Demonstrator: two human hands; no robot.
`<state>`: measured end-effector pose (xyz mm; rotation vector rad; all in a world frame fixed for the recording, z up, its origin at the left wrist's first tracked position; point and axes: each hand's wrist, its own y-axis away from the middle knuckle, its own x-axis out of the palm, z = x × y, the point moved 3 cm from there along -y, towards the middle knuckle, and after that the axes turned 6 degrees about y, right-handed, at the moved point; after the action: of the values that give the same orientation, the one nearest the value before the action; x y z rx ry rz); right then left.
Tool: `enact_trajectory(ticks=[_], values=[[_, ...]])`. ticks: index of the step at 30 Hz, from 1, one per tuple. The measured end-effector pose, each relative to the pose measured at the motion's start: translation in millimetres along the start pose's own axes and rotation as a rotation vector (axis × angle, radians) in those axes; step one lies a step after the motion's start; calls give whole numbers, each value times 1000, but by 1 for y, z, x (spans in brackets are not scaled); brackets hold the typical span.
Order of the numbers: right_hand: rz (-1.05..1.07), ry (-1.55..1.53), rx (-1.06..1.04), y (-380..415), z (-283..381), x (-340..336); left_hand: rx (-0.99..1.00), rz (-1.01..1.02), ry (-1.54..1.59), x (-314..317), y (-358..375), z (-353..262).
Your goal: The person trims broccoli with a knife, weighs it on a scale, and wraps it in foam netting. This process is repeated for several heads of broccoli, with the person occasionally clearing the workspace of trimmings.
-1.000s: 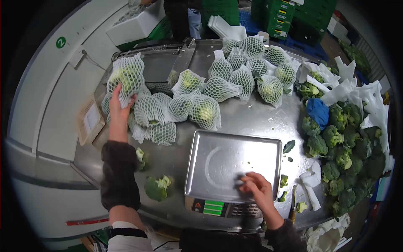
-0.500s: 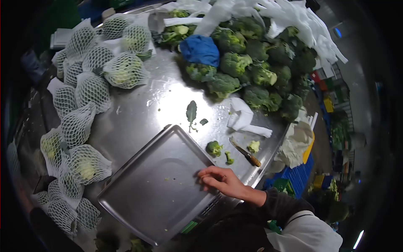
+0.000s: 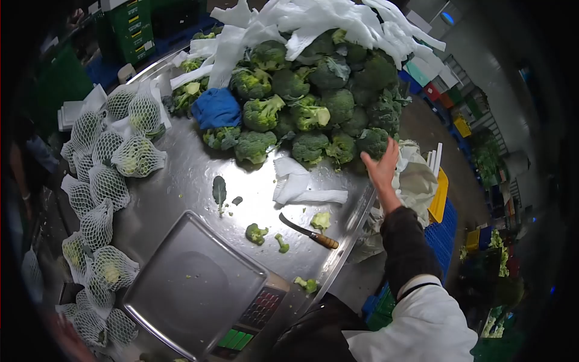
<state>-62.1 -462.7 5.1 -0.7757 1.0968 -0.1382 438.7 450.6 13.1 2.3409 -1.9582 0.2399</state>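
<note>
My right hand (image 3: 383,171) reaches to the front right corner of a heap of broccoli heads (image 3: 313,114). Its thumb and fingers are spread, with the fingertips right at the edge of a broccoli head (image 3: 372,142). Low at the left edge, a blurred part of my left hand (image 3: 73,339) shows beside the netted heads; its fingers are not distinct. White foam nets cover a row of pale green heads (image 3: 111,184) along the left side. A scale with a steel pan (image 3: 196,277) stands at the front, its keypad (image 3: 263,306) showing at the right.
A curved knife with a wooden handle (image 3: 324,241) lies near the table's right edge, among broccoli scraps (image 3: 256,234). A crumpled white net (image 3: 292,181) and a blue cloth (image 3: 216,109) lie by the heap. Loose white nets (image 3: 338,18) cover its back. Green crates (image 3: 129,30) stand behind.
My right hand has moved from the scale pan's edge forward and right to the heap, its fingers spreading. The view has shifted, showing the scale's keypad and a broccoli scrap beside it.
</note>
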Motion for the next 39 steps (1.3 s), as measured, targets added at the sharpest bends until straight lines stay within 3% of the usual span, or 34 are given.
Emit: enact_trajectory(ticks=[1, 3, 4, 9, 11, 13, 15, 16, 17, 20, 23, 27, 30, 33, 36, 37, 39], values=[[1, -14, 6, -14, -12, 8, -40, 0, -33, 2, 17, 7], [3, -40, 197, -32, -42, 39, -154, -187, -44, 103, 102, 0], [52, -146, 313, -35, -63, 66, -149, -109, -100, 133, 128, 4], [74, -133, 353, -25, -43, 35, -186, 313, -59, 318, 290, 43], [30, -180, 330, -23, -52, 32, -315, 465, 21, 387, 354, 59], [-63, -583, 347, -21, -68, 35, -514, 648, 94, 447, 409, 73], [-84, -478, 271, -27, -80, 40, -632, 815, 163, 491, 454, 87], [15, -410, 247, -35, -84, 42, -667, 883, 182, 509, 472, 90], [110, -341, 221, -43, -89, 44, -700, 953, 204, 522, 488, 92], [209, -527, 152, -52, -107, 52, -790, 1113, 193, 542, 521, 101], [325, -626, 110, -53, -114, 49, -844, 1138, 138, 548, 535, 109], [333, -421, 20, -47, -73, -6, -851, 1153, 99, 558, 546, 111], [453, -564, 66, -17, -49, -33, -916, 1083, 175, 569, 554, 106], [632, -829, 117, 25, -15, -54, -1040, 883, 329, 580, 562, 110], [789, -926, -159, 66, 28, -74, -1207, 721, 627, 587, 561, 136], [824, -962, -283, 77, 39, -77, -1045, 566, 523, 582, 556, 157], [877, -938, -400, 76, 49, -75, -957, 510, 530, 570, 539, 144]])
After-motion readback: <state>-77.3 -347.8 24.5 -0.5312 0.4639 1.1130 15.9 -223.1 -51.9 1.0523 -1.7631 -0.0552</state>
